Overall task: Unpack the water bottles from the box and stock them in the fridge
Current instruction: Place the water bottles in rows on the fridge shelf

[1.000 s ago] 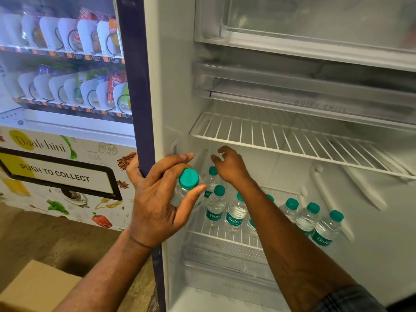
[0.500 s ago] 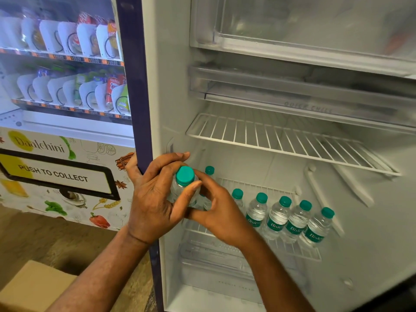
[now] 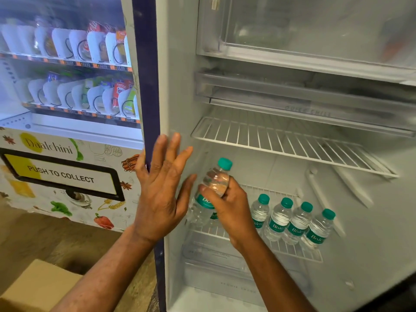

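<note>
A small clear water bottle (image 3: 216, 181) with a green cap and green label is held tilted at the left end of the fridge's lower wire shelf (image 3: 292, 249). My right hand (image 3: 229, 210) is shut on its middle. My left hand (image 3: 161, 190) is open with fingers spread, beside the bottle at the fridge's left edge, holding nothing. Several more bottles (image 3: 295, 221) of the same kind stand in a row on that shelf to the right. A cardboard box (image 3: 33, 287) shows at the bottom left corner.
The upper wire shelf (image 3: 281, 140) holds nothing. A clear drawer (image 3: 225, 262) sits under the bottle shelf. A snack vending machine (image 3: 67, 109) stands directly left of the fridge's dark blue side edge (image 3: 147, 86).
The bottle passed from my left hand to my right hand. My left hand let go and opened flat. My right hand now holds the bottle over the shelf's left end.
</note>
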